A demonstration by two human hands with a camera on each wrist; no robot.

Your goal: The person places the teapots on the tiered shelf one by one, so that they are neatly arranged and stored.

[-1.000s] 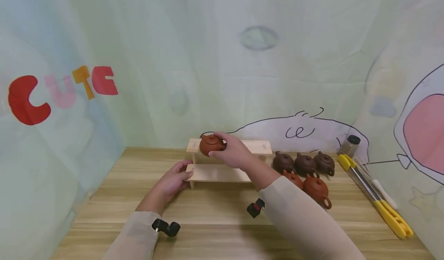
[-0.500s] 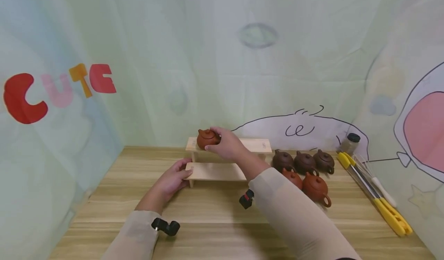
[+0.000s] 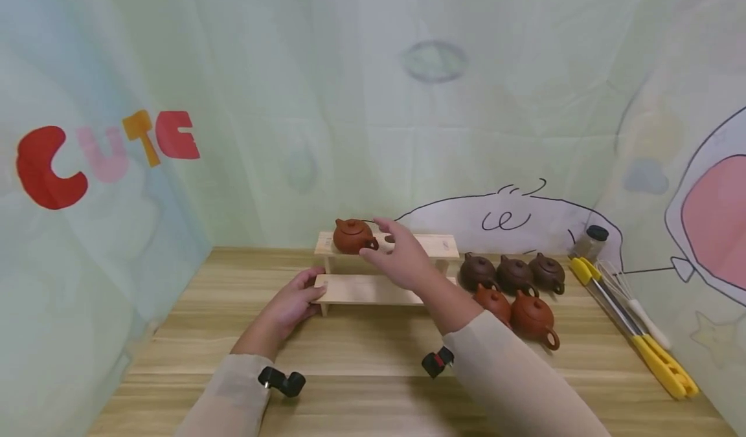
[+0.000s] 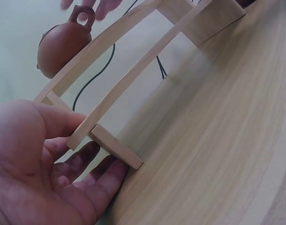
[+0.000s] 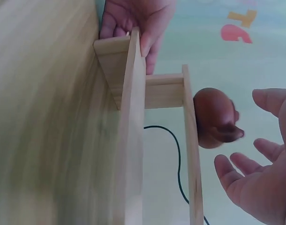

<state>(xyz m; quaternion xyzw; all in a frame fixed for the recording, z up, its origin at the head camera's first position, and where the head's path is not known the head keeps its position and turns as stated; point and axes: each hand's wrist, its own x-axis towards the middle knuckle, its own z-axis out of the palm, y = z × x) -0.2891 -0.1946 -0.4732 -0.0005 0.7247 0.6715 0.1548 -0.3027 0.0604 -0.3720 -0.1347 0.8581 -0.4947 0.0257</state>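
Note:
A reddish-brown teapot stands upright at the left end of the upper step of a two-tier wooden stand, its handle toward the right. Just right of it, my right hand is spread with nothing in its grasp; the right wrist view shows a gap between those fingers and the teapot. My left hand grips the left end of the lower step. In the left wrist view the thumb lies on top of the board and the other fingers of that hand are underneath, by the leg.
Right of the stand, several dark brown teapots form a row, with two reddish ones in front. Farther right lie yellow-handled tongs and a whisk, near a black-lidded jar. A printed cloth hangs behind the table.
The right hand lowered the teapot onto the upper step, let it go, and drew back to the right with its fingers spread. My left hand stayed on the stand.

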